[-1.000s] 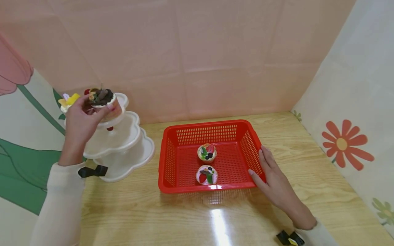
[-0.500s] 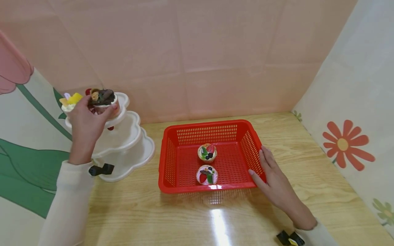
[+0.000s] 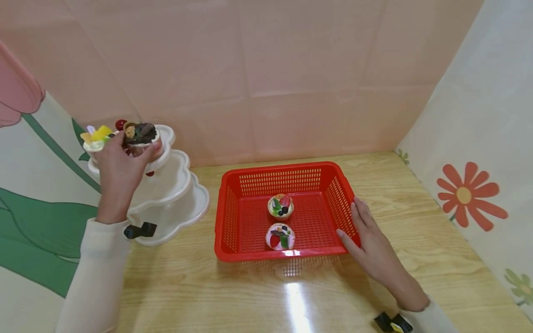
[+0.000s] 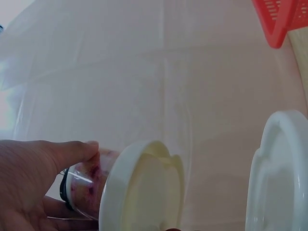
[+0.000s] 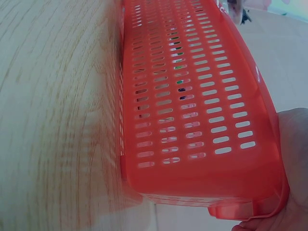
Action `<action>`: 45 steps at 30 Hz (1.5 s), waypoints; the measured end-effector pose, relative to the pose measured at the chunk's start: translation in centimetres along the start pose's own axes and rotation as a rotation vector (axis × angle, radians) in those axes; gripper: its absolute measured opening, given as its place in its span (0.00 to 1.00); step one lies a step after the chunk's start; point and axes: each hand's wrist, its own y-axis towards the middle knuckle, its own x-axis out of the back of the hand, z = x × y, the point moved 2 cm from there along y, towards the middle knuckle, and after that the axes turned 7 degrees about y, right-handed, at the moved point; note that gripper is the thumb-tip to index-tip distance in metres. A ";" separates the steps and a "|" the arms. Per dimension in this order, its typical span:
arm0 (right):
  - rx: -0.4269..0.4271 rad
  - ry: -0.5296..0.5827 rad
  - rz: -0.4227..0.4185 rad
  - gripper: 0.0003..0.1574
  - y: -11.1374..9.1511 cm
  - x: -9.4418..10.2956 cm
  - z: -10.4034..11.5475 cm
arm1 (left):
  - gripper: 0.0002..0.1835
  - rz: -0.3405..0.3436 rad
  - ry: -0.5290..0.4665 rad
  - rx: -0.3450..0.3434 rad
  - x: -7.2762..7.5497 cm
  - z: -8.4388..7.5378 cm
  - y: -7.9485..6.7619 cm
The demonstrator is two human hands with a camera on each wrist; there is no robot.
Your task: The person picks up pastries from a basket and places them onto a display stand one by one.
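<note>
My left hand (image 3: 122,169) pinches a clear dessert cup (image 3: 143,138) with a dark chocolate topping, thumb on its side. The cup sits at the top tier of a white scalloped stand (image 3: 164,182); in the left wrist view, its base meets the tier plate (image 4: 139,192). Just left of it is a cup with yellow fruit (image 3: 97,138), partly hidden by my hand. My right hand (image 3: 372,245) holds the right rim of a red plastic basket (image 3: 287,254), its thumb inside near the front corner. Two fruit-topped cupcakes, one cream (image 3: 280,206) and one pink (image 3: 280,237), lie in the basket.
A red cherry-like topping (image 3: 120,125) shows behind the held cup. The lower tiers of the stand spread toward the basket's left side. A pink backdrop (image 3: 291,92) rises behind the wooden table (image 3: 200,286), with printed flower panels at both sides.
My left hand, holding the chocolate-topped cup, has shifted slightly right and settled over the top tier. The fruit cup to its left shows more. My right hand and the basket stay put.
</note>
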 end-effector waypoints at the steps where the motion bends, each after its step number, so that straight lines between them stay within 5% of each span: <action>1: -0.001 0.000 0.000 0.51 0.0 0.0 0.0 | 0.41 0.004 -0.002 0.000 0.0 0.0 0.0; 18: -0.015 -0.004 0.004 0.52 -0.1 -0.1 0.0 | 0.48 -0.035 -0.025 -0.029 0.2 -0.5 -1.0; 45: -0.015 0.005 0.003 0.52 0.0 0.0 -0.1 | 0.39 -0.162 0.081 0.032 1.4 -0.6 -5.2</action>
